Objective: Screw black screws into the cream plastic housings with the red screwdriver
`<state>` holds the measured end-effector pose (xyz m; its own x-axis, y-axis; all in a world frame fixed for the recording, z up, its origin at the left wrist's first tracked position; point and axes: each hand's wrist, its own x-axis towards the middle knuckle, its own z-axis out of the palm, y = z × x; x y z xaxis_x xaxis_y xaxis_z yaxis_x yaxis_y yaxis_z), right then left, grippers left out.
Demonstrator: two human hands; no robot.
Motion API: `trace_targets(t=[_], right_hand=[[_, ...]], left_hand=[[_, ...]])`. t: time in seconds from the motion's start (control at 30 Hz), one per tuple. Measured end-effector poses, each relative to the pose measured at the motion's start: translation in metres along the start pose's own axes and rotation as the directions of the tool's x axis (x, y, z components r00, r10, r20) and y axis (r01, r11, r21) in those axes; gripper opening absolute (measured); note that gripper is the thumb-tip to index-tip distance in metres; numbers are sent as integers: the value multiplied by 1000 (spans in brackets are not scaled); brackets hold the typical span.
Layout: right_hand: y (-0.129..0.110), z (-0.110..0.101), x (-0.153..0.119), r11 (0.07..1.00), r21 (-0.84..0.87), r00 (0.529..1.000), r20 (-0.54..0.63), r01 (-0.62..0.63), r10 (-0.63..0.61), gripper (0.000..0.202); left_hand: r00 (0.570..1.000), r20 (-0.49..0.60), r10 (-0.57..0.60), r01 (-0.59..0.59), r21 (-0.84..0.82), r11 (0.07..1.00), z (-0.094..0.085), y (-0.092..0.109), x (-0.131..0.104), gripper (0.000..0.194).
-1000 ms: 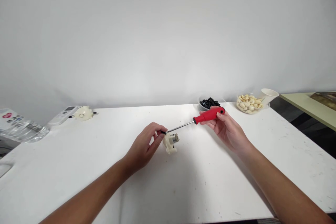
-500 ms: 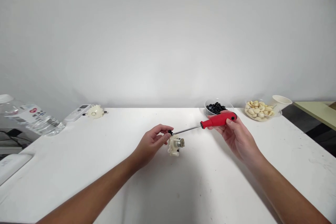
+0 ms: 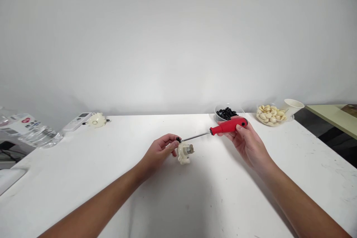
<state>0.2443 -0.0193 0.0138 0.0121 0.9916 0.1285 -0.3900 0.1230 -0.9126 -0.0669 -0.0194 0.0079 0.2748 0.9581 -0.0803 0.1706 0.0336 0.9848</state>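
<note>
Head view, and here the left hand (image 3: 160, 152) has thumb and fingers pinched on the small black fitting (image 3: 179, 139) at the upper edge of a cream plastic motor housing (image 3: 183, 153). That housing sits near the middle of the white table (image 3: 167, 197), just beside the left fingertips, its silver cylindrical motor (image 3: 189, 149) pointing right; whether its underside touches the tabletop, I can't tell. Over on the other side, the right hand (image 3: 249, 145) grasps a red-handled screwdriver (image 3: 228, 126), fingers behind the grip and thumb laid along its near side, close to the butt end. The metal shaft slants down to the left, and its tip meets the black fitting, right by the left thumb; the exact contact is too small to read. Out along the back edge, left side, there's a similar cream plastic housing (image 3: 96, 120) beside a white remote control (image 3: 78, 121), with a clear plastic bottle (image 3: 41, 134) tilted farther left. Behind the screwdriver handle stands a clear bowl (image 3: 216, 113) of glossy black pieces (image 3: 227, 113), and to its right a clear bowl (image 3: 291, 118) of pale pieces (image 3: 270, 115), with a white cup (image 3: 292, 106) tilted at its right side.
</note>
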Motion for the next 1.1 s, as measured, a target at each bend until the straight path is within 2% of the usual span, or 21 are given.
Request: trace_targets(t=[0.37,0.5,0.67,0.73,0.83,0.9,1.03,1.1], right_hand=[[-1,2,0,994,-96,998,39,46,-43,30],[-6,-4,1,951,-294,995,37,99,-92,32],[-7,-13,1,817,-562,989,10,129,-149,35],[-5,-15,3,814,-568,990,5,120,-143,34],[-4,-17,5,881,-460,994,48,109,-98,26],[-4,-18,4,890,-445,995,73,98,-73,22],[-2,-22,4,819,-571,998,-1,52,-64,42],[-1,-23,5,831,-554,998,-7,43,-57,43]], left_hand=[[996,-83,-38,42,48,998,-1,-6,1,28],[994,-99,-40,48,85,995,-2,-6,3,31],[995,-83,-51,57,67,996,-3,-5,3,34],[996,-77,-46,51,56,997,-3,-7,3,34],[995,-92,-35,40,57,998,-2,-10,2,33],[994,-101,-33,40,64,997,-2,-10,2,32],[995,-92,-32,41,91,995,-2,-7,2,33],[996,-88,-35,43,94,995,-2,-6,2,34]])
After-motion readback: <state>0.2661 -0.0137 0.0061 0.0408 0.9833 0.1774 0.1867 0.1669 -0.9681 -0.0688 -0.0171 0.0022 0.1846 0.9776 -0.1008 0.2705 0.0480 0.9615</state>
